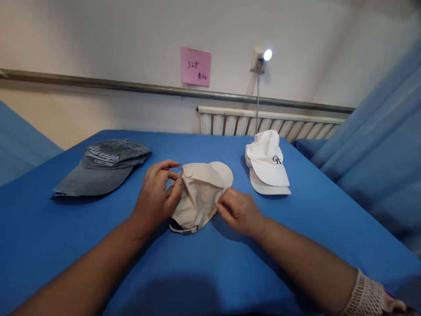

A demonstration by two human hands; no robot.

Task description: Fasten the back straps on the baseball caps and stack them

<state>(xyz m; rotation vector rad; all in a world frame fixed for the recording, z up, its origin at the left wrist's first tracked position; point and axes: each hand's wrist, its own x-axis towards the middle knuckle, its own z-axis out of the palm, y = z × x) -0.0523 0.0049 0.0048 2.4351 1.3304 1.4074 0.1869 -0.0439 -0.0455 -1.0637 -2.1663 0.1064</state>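
A beige baseball cap (200, 193) lies on its side in the middle of the blue-covered surface, its crown partly folded and its brim toward the back right. My left hand (161, 188) pinches the left edge of the crown between thumb and fingers. On the other side, my right hand (241, 211) has its fingers closed on the cap's right edge, near the brim. The strap opening at the cap's back faces me. To the left sits a dark grey-blue cap (101, 169) with white lettering. White caps (266, 160), stacked, stand on the right.
The blue sheet (184, 272) covers the surface under the caps. Behind it are a white radiator (237, 125), a metal rail (138, 87), a pink note (195, 66) and a lit plug (267, 55) with a cable. A blue curtain (378, 145) hangs at right.
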